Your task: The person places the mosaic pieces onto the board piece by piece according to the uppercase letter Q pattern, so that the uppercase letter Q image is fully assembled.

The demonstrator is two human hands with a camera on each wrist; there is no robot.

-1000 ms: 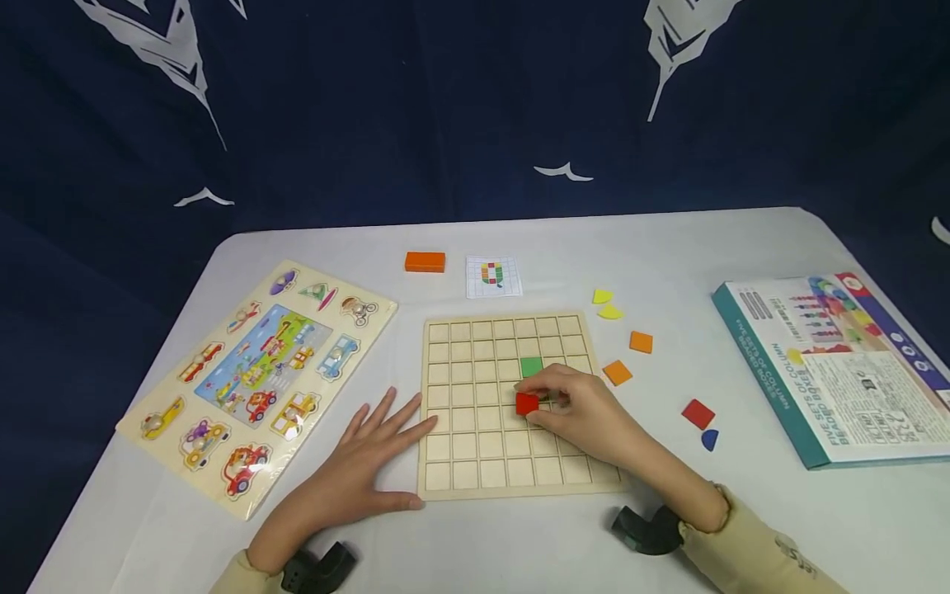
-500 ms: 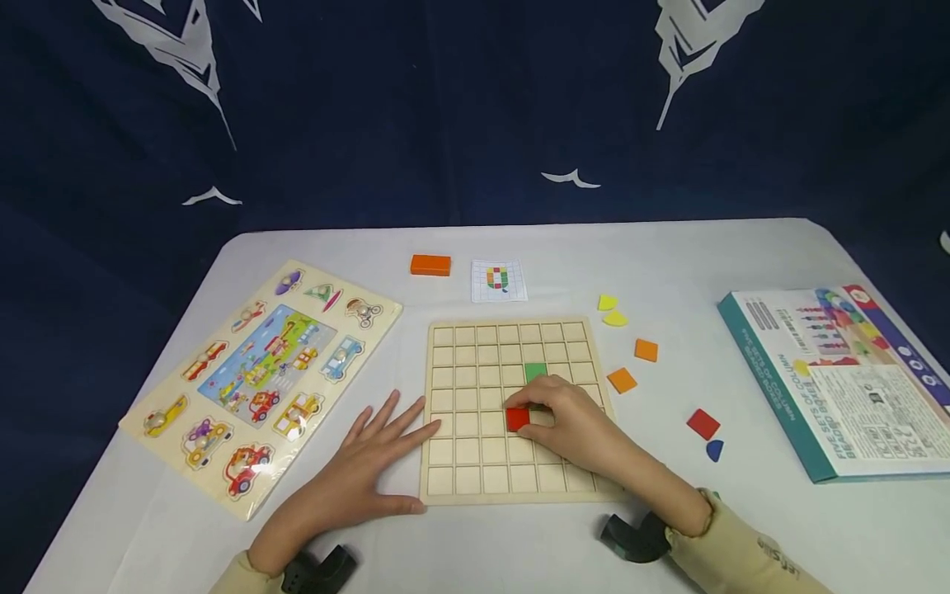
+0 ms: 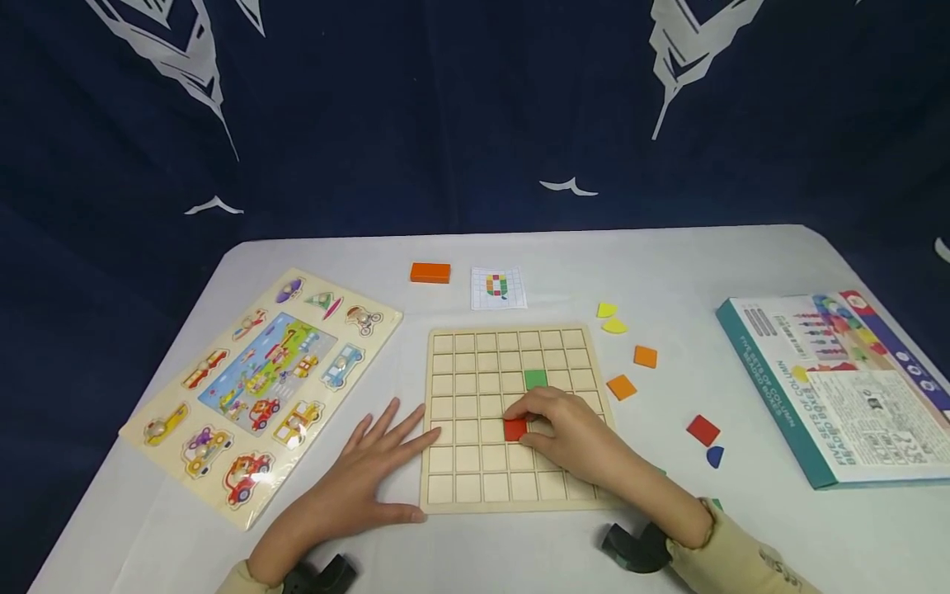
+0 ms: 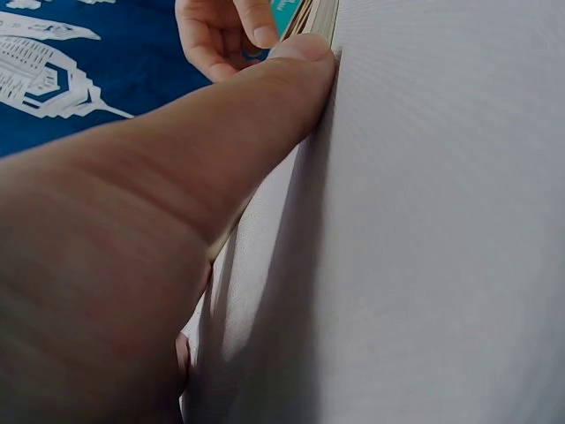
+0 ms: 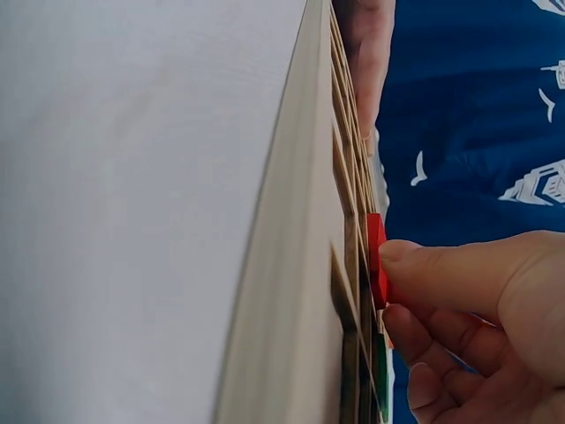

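My right hand [image 3: 575, 433] pinches a red square tile [image 3: 514, 430] between thumb and fingers at the middle of a wooden grid board [image 3: 454, 508]. In the right wrist view the red tile [image 5: 377, 261] sits right at the board's raised grid lines, the thumb against its face. A green square tile [image 3: 535, 379] lies in a cell farther back, just beyond the fingers. The left hand [image 3: 364, 470] lies flat with fingers spread, its fingertips and thumb tip at the board's left edge. In the left wrist view its thumb [image 4: 265, 97] reaches the board's corner.
Right of the board lie yellow pieces [image 3: 613, 327], orange tiles [image 3: 622, 387], another red tile [image 3: 703, 430] and a blue piece [image 3: 715, 456]. Behind it are a pattern card [image 3: 499, 288] and an orange block [image 3: 430, 273]. A vehicle puzzle [image 3: 260, 396] lies left, a box [image 3: 839, 388] right.
The right hand has moved the red tile slightly left and toward the near side of the board, lowering it to the grid. The left hand has stayed in place; the head view has shifted slightly.
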